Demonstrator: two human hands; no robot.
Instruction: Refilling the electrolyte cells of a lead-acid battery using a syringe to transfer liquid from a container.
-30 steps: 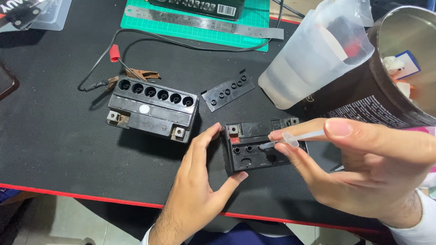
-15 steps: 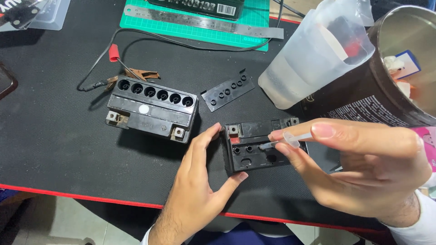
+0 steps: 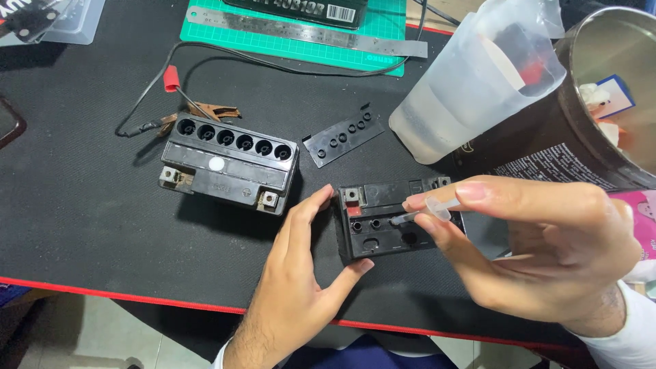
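— Looking down at the table [image 3: 89, 225], what do the two hands have?

— The left hand [image 3: 301, 273] braces the small black battery [image 3: 383, 222] near the front edge: thumb under its near left corner, fingers [image 3: 311, 208] resting together against its left side. The right hand [image 3: 540, 253] holds a clear plastic syringe [image 3: 427, 210], pinched between thumb and forefinger, its tip lying over the row of round fill holes on the battery's top.

— So both hands are closed on something?

— The right hand's fingers are clamped on the syringe. The left is more cupped than clenched, pressed against the battery rather than wrapped round it.

— Where does that battery sit among the other things?

— Near the middle, a little right. To its left, well apart, stands a larger black battery [image 3: 229, 164] with six open holes along its far edge. Between the two, farther back, lies a black cap strip [image 3: 342, 135]. Behind the larger battery, rusty clips on a black cable with a red sleeve [image 3: 171, 78].

— And on the far side?

— A green cutting mat [image 3: 273, 34] with a steel ruler [image 3: 307, 31] on it. At far right, a cloudy plastic jug [image 3: 471, 89] leaning against a dark round tin [image 3: 588, 123].
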